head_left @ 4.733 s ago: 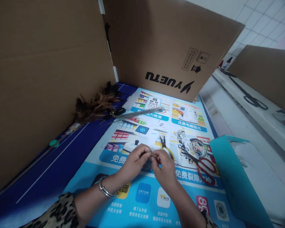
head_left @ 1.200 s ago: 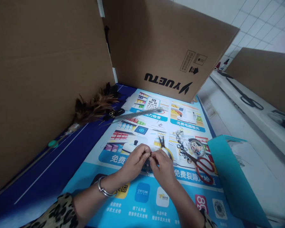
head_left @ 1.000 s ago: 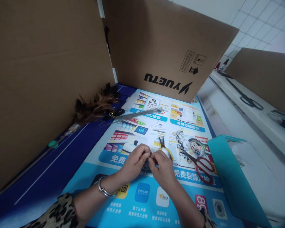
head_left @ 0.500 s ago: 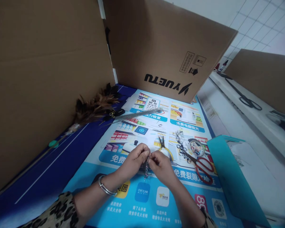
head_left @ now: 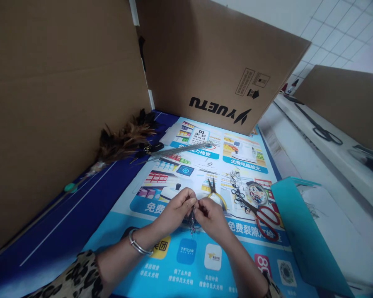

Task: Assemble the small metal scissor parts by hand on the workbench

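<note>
On the poster (head_left: pixel 202 256), pliers (head_left: pixel 213 191) lie beyond the right hand (head_left: pixel 211 215), scissors (head_left: pixel 257 210) to their right; farther back lies a wire bundle (head_left: pixel 186 148), feather duster (head_left: pixel 124 138) at its left, cardboard panel (head_left: pixel 220 62) behind.

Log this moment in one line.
left hand: pinching wiry bunch | right hand: at same pinch | bunch: hanging between hands | on printed sheet: yellow-handled pliers, red-handled scissors

We count one pair of pliers (head_left: pixel 214 192). Nearer us than the pliers we have one left hand (head_left: pixel 178 208), one right hand (head_left: pixel 214 216), one silver strand (head_left: pixel 192 223) and one bangle (head_left: pixel 138 245). Right of the pliers we see one pair of red scissors (head_left: pixel 257 212), one of black scissors (head_left: pixel 318 129) and one teal box (head_left: pixel 311 240); left, one feather duster (head_left: pixel 122 138).
</note>
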`<control>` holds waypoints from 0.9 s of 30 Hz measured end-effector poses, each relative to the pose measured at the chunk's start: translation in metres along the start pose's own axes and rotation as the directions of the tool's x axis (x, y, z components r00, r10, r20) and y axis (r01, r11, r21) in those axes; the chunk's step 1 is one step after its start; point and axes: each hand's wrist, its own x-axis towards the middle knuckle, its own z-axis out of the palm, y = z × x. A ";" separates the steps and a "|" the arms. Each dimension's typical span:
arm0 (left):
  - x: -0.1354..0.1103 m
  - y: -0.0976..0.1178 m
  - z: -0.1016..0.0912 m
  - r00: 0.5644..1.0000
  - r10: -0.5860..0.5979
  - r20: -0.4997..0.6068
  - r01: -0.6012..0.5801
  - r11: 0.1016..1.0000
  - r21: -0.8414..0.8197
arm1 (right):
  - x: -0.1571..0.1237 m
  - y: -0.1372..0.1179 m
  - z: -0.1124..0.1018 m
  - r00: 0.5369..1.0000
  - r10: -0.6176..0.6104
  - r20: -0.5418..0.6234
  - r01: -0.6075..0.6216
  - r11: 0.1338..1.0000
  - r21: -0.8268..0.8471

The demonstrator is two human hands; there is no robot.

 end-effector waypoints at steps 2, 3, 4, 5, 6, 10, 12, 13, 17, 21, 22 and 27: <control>0.000 -0.001 0.000 1.000 -0.001 -0.006 0.001 1.000 0.005 | 0.000 0.000 -0.001 1.000 -0.003 0.001 0.003 1.000 -0.017; 0.000 -0.001 0.000 1.000 -0.002 -0.009 0.002 1.000 0.005 | 0.000 0.000 -0.001 1.000 -0.003 0.002 0.003 1.000 -0.021; 0.000 -0.001 0.000 1.000 -0.005 -0.011 0.005 1.000 0.003 | 0.000 0.000 -0.002 1.000 -0.003 0.007 0.003 1.000 -0.019; 0.000 -0.001 0.000 1.000 -0.009 -0.012 0.009 1.000 -0.003 | 0.000 0.001 -0.002 1.000 -0.001 0.015 0.001 1.000 -0.012; 0.000 -0.001 0.000 1.000 -0.013 -0.012 0.013 1.000 -0.013 | 0.001 0.002 -0.002 1.000 0.004 0.024 -0.004 1.000 0.002; 0.001 0.001 0.000 1.000 -0.027 -0.003 0.026 0.998 -0.049 | 0.001 0.005 -0.002 0.997 0.041 0.058 -0.045 0.996 0.078; 0.001 0.002 0.000 0.999 -0.034 0.003 0.034 0.997 -0.064 | 0.000 0.006 -0.001 0.997 0.047 0.056 -0.052 0.994 0.093; 0.002 0.002 0.000 0.999 -0.040 0.006 0.040 0.997 -0.073 | 0.000 0.006 -0.001 0.998 0.045 0.049 -0.049 0.994 0.092; 0.004 0.002 0.000 0.996 -0.081 0.029 0.084 0.987 -0.134 | -0.001 0.007 0.000 0.999 0.034 0.024 -0.036 0.996 0.080; 0.004 0.003 0.000 0.994 -0.104 0.025 0.106 0.978 -0.180 | -0.001 0.008 0.000 0.998 0.034 0.054 -0.037 0.997 0.071; 0.004 0.003 0.000 0.994 -0.107 0.020 0.108 0.977 -0.186 | -0.001 0.008 0.000 0.998 0.035 0.058 -0.038 0.997 0.064; 0.005 0.004 0.000 0.992 -0.126 0.019 0.127 0.968 -0.215 | 0.000 0.006 0.000 0.999 -0.039 0.013 0.039 0.998 -0.046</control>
